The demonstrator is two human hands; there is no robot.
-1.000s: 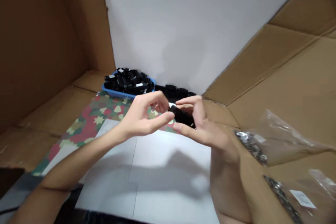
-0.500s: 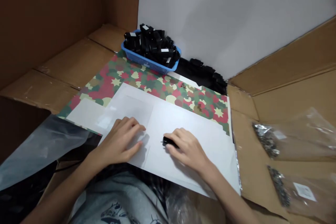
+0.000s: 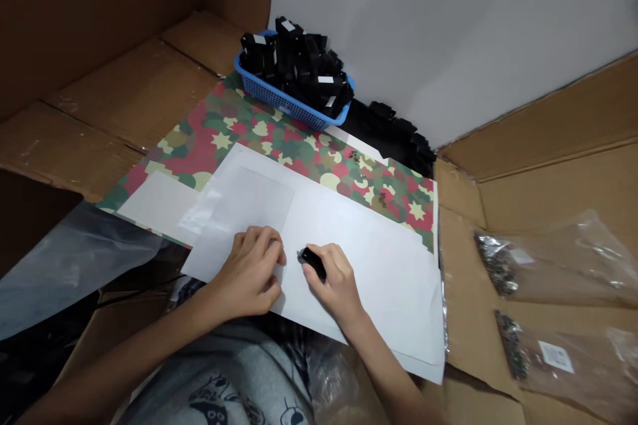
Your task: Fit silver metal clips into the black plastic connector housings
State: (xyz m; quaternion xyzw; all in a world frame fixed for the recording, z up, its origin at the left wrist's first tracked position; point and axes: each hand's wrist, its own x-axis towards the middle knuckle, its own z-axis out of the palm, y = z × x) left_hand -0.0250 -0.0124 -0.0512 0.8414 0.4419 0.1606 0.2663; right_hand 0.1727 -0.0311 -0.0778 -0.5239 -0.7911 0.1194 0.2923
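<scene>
My right hand [image 3: 335, 279] grips a small black plastic piece [image 3: 314, 263] between thumb and fingers, just above the white sheet [image 3: 369, 259]. A small greyish tip sticks out of the piece's left end; the fingers cover its other end. To the left, my left hand [image 3: 256, 272] rests on the sheet, near the edge of a clear plastic layer [image 3: 259, 196]. Its fingers are loosely curled, the thumb stands apart from them, and no object shows in it. A short gap separates the left fingertips from the black piece.
A blue basket [image 3: 284, 101] heaped with black plastic parts stands at the back on a patterned board [image 3: 199, 139]. Tiny dark bits [image 3: 383, 199] lie on that board. More black parts [image 3: 399, 129] sit behind it. Bags of small metal pieces [image 3: 498, 265] lie on cardboard at right.
My right hand has moved slightly left with the black piece, which now points up and left. My left hand has shifted right, its fingers more curled. The view has shifted slightly.
</scene>
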